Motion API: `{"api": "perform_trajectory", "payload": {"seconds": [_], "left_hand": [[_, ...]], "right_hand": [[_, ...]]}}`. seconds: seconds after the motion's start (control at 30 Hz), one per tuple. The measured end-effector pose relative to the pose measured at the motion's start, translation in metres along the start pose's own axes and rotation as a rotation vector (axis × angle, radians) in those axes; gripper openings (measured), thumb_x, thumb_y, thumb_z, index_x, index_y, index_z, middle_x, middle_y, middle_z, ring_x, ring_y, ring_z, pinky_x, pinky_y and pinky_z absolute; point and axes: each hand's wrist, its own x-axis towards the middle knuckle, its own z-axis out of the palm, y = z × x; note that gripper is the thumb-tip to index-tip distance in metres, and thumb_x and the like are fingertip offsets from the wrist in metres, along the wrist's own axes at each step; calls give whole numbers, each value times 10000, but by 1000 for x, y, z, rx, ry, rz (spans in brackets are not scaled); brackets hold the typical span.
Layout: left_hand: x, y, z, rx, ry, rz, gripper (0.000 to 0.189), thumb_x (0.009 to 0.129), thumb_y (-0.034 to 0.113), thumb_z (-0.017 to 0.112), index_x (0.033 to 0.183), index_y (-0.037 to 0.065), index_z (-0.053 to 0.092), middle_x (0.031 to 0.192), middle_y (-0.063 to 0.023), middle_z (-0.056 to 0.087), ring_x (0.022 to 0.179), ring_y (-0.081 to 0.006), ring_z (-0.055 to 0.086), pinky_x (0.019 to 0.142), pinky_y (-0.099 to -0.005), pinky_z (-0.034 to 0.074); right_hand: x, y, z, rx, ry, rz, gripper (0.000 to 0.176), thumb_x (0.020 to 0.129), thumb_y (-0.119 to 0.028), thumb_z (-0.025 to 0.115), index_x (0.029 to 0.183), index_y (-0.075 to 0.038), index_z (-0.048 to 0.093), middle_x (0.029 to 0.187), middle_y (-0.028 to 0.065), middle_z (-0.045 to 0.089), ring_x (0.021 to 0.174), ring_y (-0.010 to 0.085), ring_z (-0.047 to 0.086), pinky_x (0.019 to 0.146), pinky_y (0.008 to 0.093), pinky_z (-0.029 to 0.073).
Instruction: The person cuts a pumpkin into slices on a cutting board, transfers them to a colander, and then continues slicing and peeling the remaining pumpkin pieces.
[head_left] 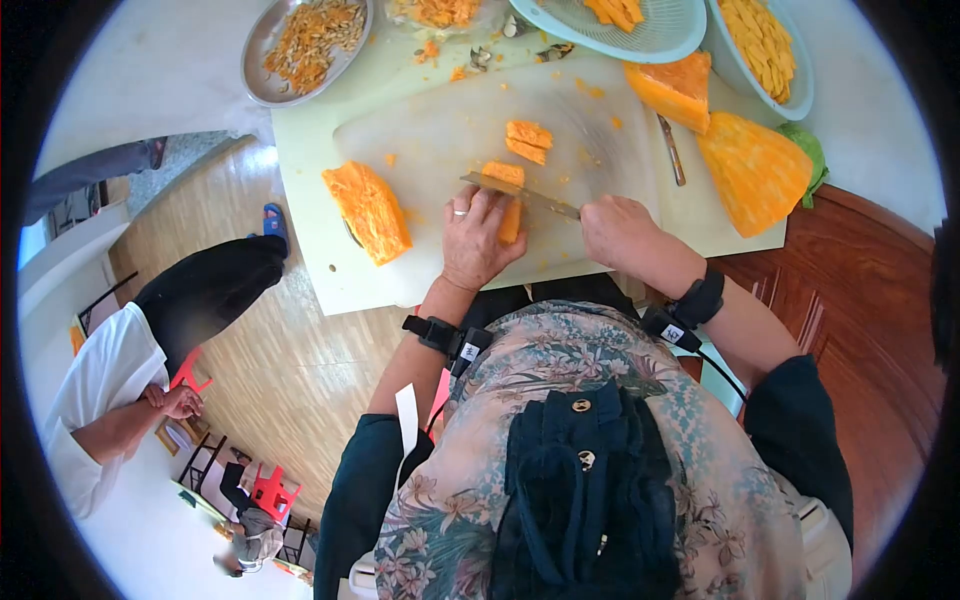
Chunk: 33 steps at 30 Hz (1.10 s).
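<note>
Surface [308, 215], pale, bears a whitish cutting board [430, 130], the main working area. A large pumpkin wedge [755, 170] lies at the right, beyond the board; a colander [610, 58] stands at the far edge, and a metal dish [249, 55] of seeds and pulp at the far left. A thick pumpkin chunk [368, 212] rests on the board's left side. The right hand [615, 230] is closed around the handle of a knife [545, 200]; the left hand [475, 240], partly open with fingers bent, steadies a pumpkin block [510, 222] beneath the blade. Small cut pieces [527, 140] lie just beyond. The chief hazard appears to be the closeness of the left fingertips to the edge: should the narrow block roll or slide on moist pulp, or the blade skid off firm flesh, a finger could be cut or the slice come out uneven.
</note>
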Motion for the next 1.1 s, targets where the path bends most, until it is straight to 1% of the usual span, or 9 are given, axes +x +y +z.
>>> {"api": "perform_trajectory", "payload": {"seconds": [0.13, 0.27, 0.53, 0.57, 0.6, 0.67, 0.77, 1.03, 1.1], "left_hand": [[-1, -4, 3, -23, -1, 19, 496, 584, 273, 703, 1033, 91, 598, 1055, -66, 513, 1021, -268, 476, 805, -387, 387], [-9, 3, 10, -62, -76, 38, 521, 570, 289, 722, 1035, 94, 590, 1053, -73, 509, 1023, -267, 477, 815, -395, 390], [-15, -1, 3, -154, 74, 55, 650, 565, 337, 788, 1119, 87, 557, 1116, -125, 497, 1044, -320, 480, 861, -419, 395], [-17, 0, 3, -163, 134, 31, 668, 565, 335, 792, 1132, 80, 549, 1123, -124, 499, 1050, -320, 480, 866, -418, 395], [-21, 0, 4, -168, 131, 31, 668, 565, 335, 792, 1132, 80, 549, 1123, -124, 499, 1050, -320, 480, 866, -418, 395], [-25, -2, 7, -152, 116, -4, 669, 533, 330, 795, 1109, 76, 567, 1156, -94, 499, 1058, -274, 483, 858, -405, 391], [-27, -2, 7, -78, 64, 89, 606, 558, 317, 783, 1073, 64, 586, 1149, -87, 509, 1048, -273, 489, 851, -389, 399], [-21, 4, 4, -110, 45, 40, 504, 604, 255, 756, 1038, 54, 595, 1123, -83, 516, 1033, -277, 488, 863, -387, 401], [-20, 4, 7, -137, 63, 34, 498, 607, 239, 751, 1040, 52, 592, 1116, -85, 514, 1034, -277, 486, 867, -389, 401]], "right_hand": [[25, -10, 2, 37, -71, -12, 145, 720, -90, 511, 682, 4, 615, 709, 213, 620, 704, 377, 627, 624, 458, 501], [43, -25, 27, 82, 104, -63, 146, 716, -103, 520, 697, 6, 616, 714, 210, 621, 707, 374, 624, 620, 457, 493], [35, 3, 13, 76, 120, -125, 170, 739, -119, 516, 722, 10, 625, 683, 212, 612, 666, 373, 621, 615, 445, 498], [25, 2, 9, 107, 132, -34, 168, 742, -112, 509, 723, 11, 622, 673, 216, 608, 658, 376, 620, 614, 450, 498], [15, 1, 6, 135, 146, 60, 168, 746, -105, 501, 724, 12, 619, 662, 219, 604, 650, 379, 619, 613, 454, 498], [-6, -1, 7, 115, 130, 54, 167, 747, -98, 496, 724, 16, 616, 652, 226, 599, 646, 383, 617, 612, 456, 497], [-27, -6, 13, 96, 94, 52, 163, 744, -89, 493, 725, 23, 611, 640, 235, 593, 639, 390, 616, 608, 458, 498], [-30, -7, 25, 95, 73, 80, 136, 703, -68, 513, 688, 27, 610, 641, 237, 593, 633, 390, 616, 599, 458, 497], [-28, -5, 25, 79, 57, 28, 206, 788, -113, 482, 703, 29, 604, 613, 236, 574, 612, 398, 594, 600, 463, 484]]}}
